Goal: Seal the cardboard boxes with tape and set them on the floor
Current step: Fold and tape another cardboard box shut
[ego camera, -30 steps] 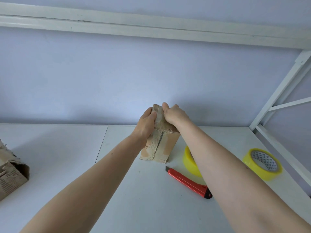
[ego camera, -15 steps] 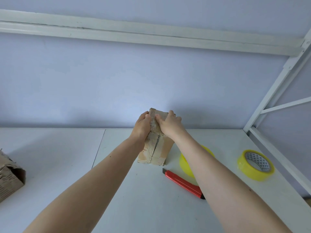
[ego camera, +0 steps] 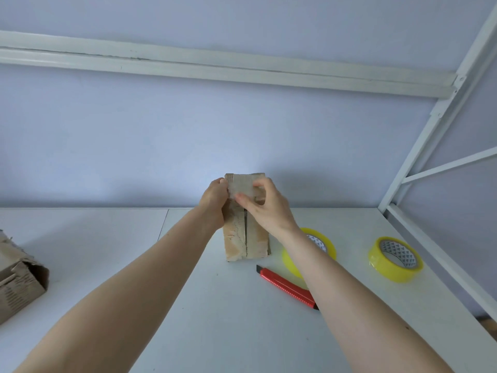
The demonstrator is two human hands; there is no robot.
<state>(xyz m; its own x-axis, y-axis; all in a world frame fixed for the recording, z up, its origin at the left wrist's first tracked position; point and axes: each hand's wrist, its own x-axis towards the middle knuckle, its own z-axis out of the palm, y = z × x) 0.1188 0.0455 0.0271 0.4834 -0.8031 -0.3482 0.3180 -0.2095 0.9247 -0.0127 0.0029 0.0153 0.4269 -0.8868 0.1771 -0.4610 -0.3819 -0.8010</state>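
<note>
The right arm hides part of one yellow tape roll. The small cardboard box stands on the table. The left hand and right hand both grip its top.

packing bench | white table | metal frame | tape rolls

A small brown cardboard box stands upright on end on the white table, its seamed face toward the camera, worn and scuffed. A second, ragged box lies at the left edge. Two yellow tape rolls sit to the right: one just beside the upright box, another farther right.
</note>
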